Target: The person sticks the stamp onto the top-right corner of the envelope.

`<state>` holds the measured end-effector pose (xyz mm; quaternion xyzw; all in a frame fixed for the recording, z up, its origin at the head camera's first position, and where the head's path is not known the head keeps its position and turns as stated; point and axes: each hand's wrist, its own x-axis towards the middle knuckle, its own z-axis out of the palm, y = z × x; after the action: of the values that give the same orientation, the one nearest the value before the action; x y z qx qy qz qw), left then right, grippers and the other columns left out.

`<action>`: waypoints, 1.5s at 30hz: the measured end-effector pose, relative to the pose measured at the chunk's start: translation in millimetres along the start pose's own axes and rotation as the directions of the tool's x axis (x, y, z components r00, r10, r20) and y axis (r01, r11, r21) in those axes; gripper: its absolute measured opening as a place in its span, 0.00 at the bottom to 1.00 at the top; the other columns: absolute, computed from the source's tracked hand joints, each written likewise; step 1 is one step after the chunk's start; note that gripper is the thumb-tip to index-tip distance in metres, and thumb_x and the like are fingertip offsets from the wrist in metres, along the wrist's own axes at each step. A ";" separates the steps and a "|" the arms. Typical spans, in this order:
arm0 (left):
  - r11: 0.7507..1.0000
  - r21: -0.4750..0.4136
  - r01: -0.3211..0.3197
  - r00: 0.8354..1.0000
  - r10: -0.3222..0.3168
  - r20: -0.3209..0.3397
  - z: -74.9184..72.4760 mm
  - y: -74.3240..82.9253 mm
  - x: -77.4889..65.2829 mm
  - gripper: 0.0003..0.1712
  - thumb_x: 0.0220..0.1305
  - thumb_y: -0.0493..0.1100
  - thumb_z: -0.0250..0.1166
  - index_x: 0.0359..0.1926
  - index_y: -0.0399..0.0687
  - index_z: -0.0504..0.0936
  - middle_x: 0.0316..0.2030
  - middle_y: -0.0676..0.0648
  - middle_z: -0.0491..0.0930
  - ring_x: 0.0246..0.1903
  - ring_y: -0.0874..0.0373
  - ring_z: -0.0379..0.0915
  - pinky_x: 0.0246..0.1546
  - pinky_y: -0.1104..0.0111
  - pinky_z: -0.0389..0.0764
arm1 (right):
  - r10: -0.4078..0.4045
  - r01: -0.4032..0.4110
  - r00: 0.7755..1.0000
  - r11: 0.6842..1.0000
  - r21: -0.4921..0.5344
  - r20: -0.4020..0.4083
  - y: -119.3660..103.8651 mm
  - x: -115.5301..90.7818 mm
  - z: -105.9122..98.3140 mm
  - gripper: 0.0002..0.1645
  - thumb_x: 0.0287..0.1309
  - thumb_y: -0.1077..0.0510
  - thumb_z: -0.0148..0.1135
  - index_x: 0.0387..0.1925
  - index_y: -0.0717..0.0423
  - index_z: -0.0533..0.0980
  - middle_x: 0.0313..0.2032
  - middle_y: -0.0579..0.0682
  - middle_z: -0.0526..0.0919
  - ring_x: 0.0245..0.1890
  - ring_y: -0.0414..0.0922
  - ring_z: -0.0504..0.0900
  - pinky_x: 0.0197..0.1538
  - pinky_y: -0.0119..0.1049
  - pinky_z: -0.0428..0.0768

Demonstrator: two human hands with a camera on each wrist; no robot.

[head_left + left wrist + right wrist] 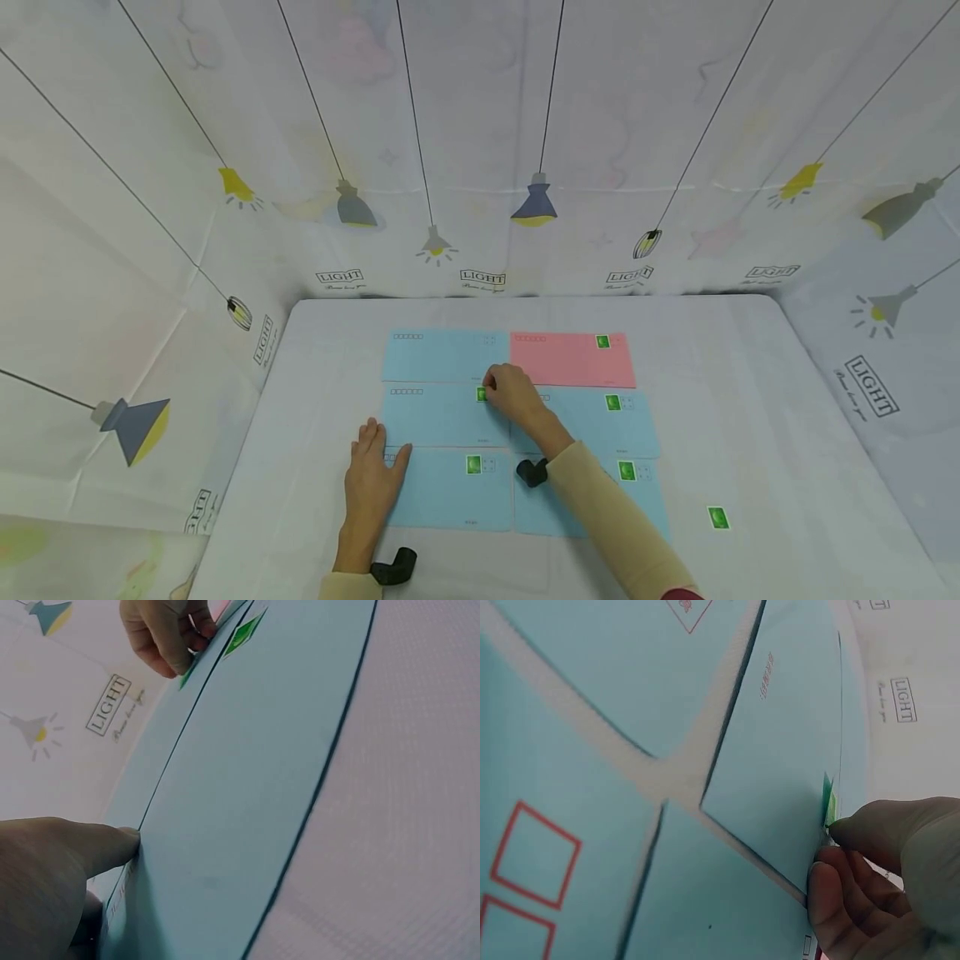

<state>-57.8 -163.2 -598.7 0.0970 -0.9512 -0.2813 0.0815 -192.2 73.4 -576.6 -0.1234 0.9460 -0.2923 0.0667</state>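
My right hand (517,395) pinches a green stamp (829,801) between thumb and fingertip, over the right end of the middle-left blue envelope (442,421). In the right wrist view the stamp stands at a tilt against the blue paper, its lower part hidden by the fingers. My left hand (373,475) rests at the left edge of the front-left blue envelope (442,497), fingers extended and thumb (112,851) lying by its upper edge. On that envelope a green stamp (473,464) lies beside a small printed box.
A pink envelope (570,367) with a stamp lies back right, beside a back-left blue envelope (442,358) that shows no stamp. Stamped blue envelopes (585,417) lie partly under my right arm. A loose green stamp (717,517) is on the white table (780,417) at right.
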 end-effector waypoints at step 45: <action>1.000 -0.015 0.005 1.000 -0.005 0.030 2.7 -5.0 -1.2 0.40 0.60 0.54 0.63 0.63 0.30 0.65 0.68 0.36 0.60 0.70 0.42 0.52 0.68 0.47 0.55 | -0.137 0.141 0.986 0.989 0.038 -0.090 -5.2 -41.9 -44.5 0.08 0.60 0.55 0.59 0.40 0.51 0.81 0.36 0.40 0.77 0.32 0.34 0.73 0.37 0.29 0.77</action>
<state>-56.5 -165.6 -603.8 0.0946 -0.9500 -0.2899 0.0674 -159.8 104.6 -534.9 -0.1748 0.9304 -0.3222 0.0076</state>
